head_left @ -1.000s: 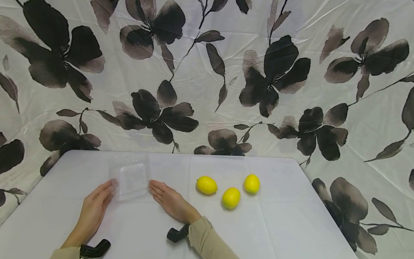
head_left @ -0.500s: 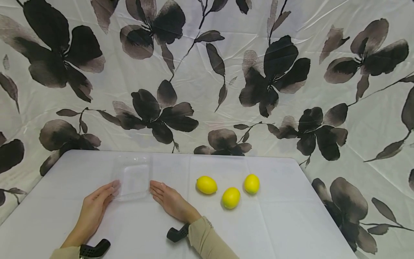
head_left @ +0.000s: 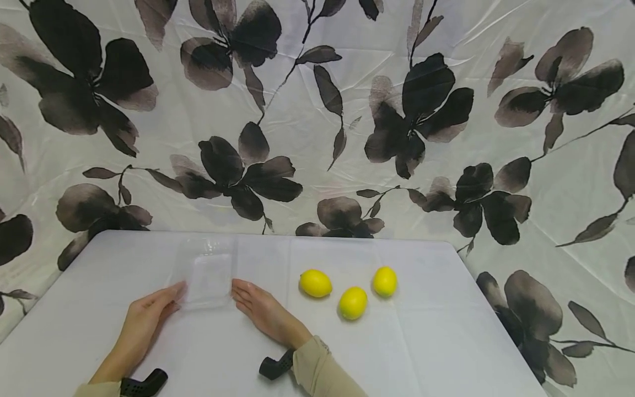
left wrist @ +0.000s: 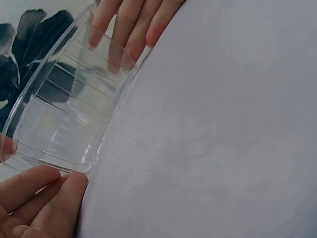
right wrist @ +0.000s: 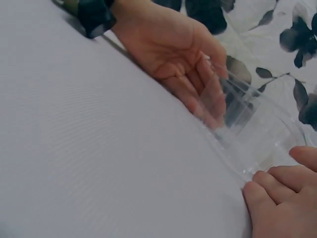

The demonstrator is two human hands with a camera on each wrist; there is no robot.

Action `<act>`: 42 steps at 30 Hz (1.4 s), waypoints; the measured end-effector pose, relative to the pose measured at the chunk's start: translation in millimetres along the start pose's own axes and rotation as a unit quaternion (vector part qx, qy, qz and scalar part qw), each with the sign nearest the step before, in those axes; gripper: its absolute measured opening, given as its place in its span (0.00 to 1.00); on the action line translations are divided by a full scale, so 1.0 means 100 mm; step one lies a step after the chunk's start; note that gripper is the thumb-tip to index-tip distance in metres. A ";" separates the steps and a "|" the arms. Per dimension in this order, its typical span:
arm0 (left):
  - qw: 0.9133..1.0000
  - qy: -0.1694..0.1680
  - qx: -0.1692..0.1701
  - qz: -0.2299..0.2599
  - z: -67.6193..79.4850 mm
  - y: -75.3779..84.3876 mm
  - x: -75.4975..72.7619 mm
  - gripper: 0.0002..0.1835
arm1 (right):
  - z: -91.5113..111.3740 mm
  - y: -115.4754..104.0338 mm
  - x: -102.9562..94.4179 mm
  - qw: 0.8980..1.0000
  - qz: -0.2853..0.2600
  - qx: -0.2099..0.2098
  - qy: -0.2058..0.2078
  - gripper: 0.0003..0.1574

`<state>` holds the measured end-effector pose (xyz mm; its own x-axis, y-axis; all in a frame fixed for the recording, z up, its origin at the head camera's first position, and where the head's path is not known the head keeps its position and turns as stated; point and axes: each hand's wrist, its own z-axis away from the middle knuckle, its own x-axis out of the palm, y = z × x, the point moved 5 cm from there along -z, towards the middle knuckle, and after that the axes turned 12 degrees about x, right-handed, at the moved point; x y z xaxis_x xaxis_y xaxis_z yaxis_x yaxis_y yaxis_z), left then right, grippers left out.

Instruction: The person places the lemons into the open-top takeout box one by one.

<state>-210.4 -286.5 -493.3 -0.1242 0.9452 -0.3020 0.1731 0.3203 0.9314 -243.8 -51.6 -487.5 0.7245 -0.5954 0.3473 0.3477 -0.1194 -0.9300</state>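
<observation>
A: Grip?
B: Left hand (head_left: 145, 314) is touching the left wall of the tub (head_left: 211, 280) with loosely bent fingers; right hand (head_left: 264, 310) is laying nearly straight fingers against the right wall. Neither is visibly closing round anything. Left thumb contact: can't tell.
A: Where's the tub?
B: It's sitting between both hands on the table (head_left: 208, 353), apparently mouth up. Looking near-square from above, so not calling a long axis.
A: Lemons?
B: Three lemons (head_left: 353, 302) are lying right of the tub, past the right hand, making that hand nearer. The closest is pointing its tip roughly tubward.
A: Behind the tub?
B: Floral cloth (head_left: 337, 138) is hanging beyond the table.
</observation>
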 end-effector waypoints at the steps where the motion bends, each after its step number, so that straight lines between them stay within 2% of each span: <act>1: 1.000 -0.002 -0.007 0.004 0.01 0.01 0.01 0.33 | 0.02 -0.01 0.00 1.000 0.000 0.002 0.002 0.42; 6: 0.999 -0.012 -0.019 0.048 0.05 0.08 0.10 0.31 | 0.15 -0.02 -0.01 1.000 -0.003 0.014 0.016 0.42; 11: 0.998 -0.029 -0.055 0.031 0.13 0.14 0.17 0.32 | 0.29 0.02 0.01 0.999 -0.002 0.029 0.023 0.43; 15: 0.997 -0.030 -0.058 0.028 0.20 0.19 0.24 0.32 | 0.37 0.06 0.02 0.999 -0.005 0.032 0.024 0.42; 23: 0.996 -0.025 -0.062 0.055 0.27 0.27 0.40 0.31 | 0.54 0.09 0.00 0.999 -0.028 0.018 0.019 0.41; 30: 0.994 -0.024 -0.096 0.055 0.36 0.33 0.55 0.31 | 0.71 0.11 -0.02 0.999 -0.014 0.020 0.029 0.41; 37: 0.994 -0.028 -0.083 0.066 0.44 0.43 0.71 0.27 | 0.92 0.13 -0.08 0.999 0.001 0.032 0.002 0.39; 42: 0.996 -0.030 -0.071 0.049 0.51 0.49 0.81 0.23 | 1.07 0.14 -0.16 0.999 0.007 0.039 -0.015 0.38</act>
<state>-161.7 -191.2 -482.4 -0.0545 0.9749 -0.2157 0.0414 0.2181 0.9751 -186.7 40.7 -493.5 0.7460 -0.5729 0.3395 0.3821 -0.0494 -0.9228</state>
